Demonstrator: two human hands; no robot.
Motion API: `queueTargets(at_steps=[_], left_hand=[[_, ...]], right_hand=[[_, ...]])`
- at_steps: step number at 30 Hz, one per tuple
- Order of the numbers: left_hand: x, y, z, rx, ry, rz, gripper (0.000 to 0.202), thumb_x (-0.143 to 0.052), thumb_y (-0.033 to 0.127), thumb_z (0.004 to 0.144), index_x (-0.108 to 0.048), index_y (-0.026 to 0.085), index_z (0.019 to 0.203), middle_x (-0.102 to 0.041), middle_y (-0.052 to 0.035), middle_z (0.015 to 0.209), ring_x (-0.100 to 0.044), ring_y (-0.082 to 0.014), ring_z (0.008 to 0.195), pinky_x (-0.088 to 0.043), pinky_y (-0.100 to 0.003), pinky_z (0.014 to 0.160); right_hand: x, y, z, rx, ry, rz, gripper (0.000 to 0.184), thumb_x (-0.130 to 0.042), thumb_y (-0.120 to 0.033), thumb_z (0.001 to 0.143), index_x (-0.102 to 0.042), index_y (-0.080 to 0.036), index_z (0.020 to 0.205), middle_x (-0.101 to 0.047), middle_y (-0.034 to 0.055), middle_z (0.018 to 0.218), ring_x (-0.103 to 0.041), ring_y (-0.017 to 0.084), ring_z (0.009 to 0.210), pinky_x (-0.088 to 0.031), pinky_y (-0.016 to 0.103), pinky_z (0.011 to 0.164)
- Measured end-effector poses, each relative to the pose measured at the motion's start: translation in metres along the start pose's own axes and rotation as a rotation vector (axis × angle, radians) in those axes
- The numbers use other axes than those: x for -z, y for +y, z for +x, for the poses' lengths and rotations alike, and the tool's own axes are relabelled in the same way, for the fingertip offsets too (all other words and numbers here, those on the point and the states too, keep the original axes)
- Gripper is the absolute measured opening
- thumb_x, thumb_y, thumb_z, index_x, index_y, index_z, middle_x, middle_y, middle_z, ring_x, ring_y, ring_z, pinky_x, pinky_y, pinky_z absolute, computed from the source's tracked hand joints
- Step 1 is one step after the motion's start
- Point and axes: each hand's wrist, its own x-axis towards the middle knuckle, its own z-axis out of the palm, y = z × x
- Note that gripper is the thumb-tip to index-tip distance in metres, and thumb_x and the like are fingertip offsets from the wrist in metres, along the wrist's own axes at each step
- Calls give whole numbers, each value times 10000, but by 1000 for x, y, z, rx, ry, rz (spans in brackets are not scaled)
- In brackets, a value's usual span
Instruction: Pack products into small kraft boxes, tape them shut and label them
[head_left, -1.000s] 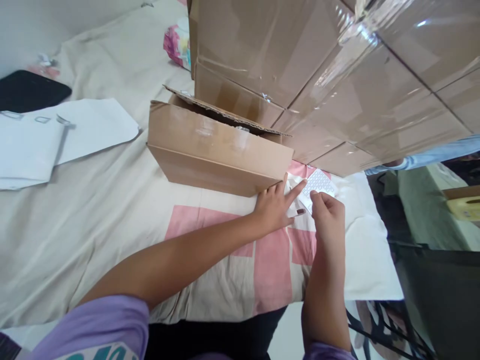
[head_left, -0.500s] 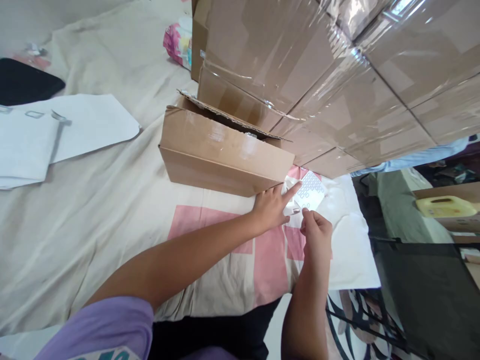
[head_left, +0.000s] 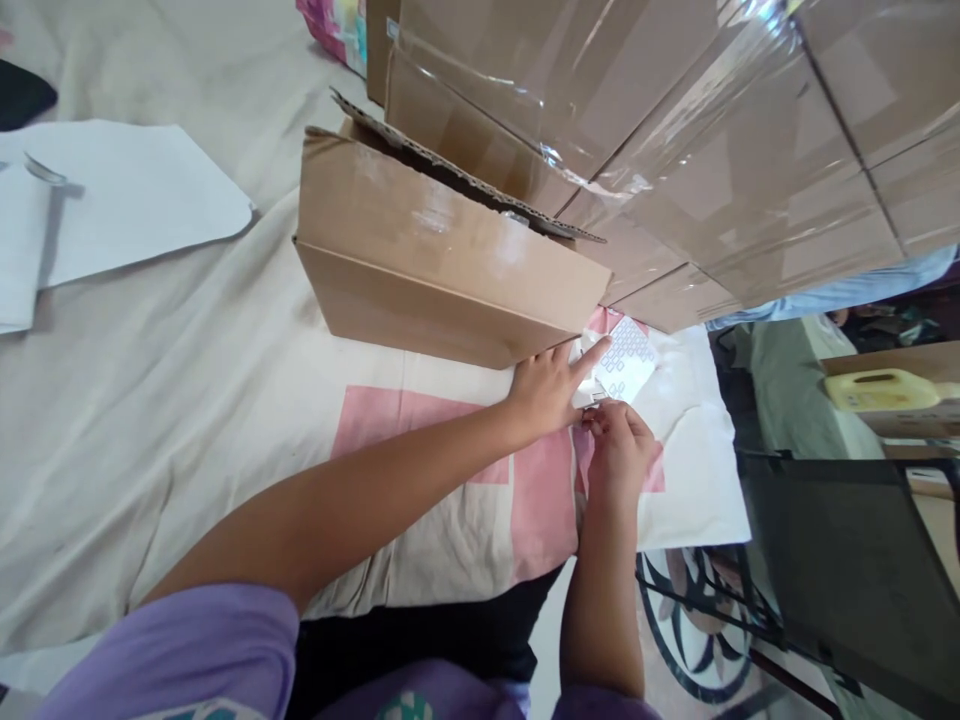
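Observation:
A white sheet of small stickers (head_left: 627,364) lies on the cloth-covered table by the corner of a low open cardboard box (head_left: 442,265). My left hand (head_left: 549,387) lies flat with fingers spread, pressing the sheet's near-left edge, index finger stretched onto it. My right hand (head_left: 616,445) sits just below the sheet with its fingers pinched together at the sheet's lower edge; what they pinch is too small to make out.
Tall taped cardboard cartons (head_left: 675,130) stand stacked behind the low box. White paper sheets (head_left: 127,200) lie at the far left. The table's edge (head_left: 697,535) runs at the right, with a dark frame and a yellow bottle (head_left: 877,388) beyond it.
My right hand has drawn back from the sheet's middle towards me and to the left, closing into a pinch at the lower edge. The left hand stays put. The camera has dipped lower.

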Motion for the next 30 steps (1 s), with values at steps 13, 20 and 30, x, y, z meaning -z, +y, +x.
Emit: queueTargets(at_steps=[13, 20, 30], left_hand=[[4, 0, 0, 0, -25, -23, 946, -746, 530, 803, -309, 301, 1611, -379, -150, 1597, -423, -347, 1397, -405, -424, 1070], [2, 0, 0, -1, -28, -24, 955, -751, 529, 797, -302, 306, 1610, -366, -146, 1607, -396, -355, 1414, -402, -434, 1076], [3, 0, 0, 0, -16, -42, 924, -752, 533, 804, -340, 302, 1598, -381, -154, 1601, -402, -357, 1421, -428, -422, 1029]], right_hand=[[-2, 3, -7, 16, 7, -52, 359, -697, -370, 836, -500, -199, 590, -560, -18, 659, -519, 123, 658, -446, 275, 687], [-4, 6, -9, 15, 26, -63, 330, -685, -362, 843, -510, -198, 616, -590, -6, 716, -518, 122, 670, -446, 273, 683], [-2, 10, -11, 111, 15, -145, 296, -640, -352, 884, -537, -198, 653, -570, -20, 703, -521, 130, 704, -438, 278, 735]])
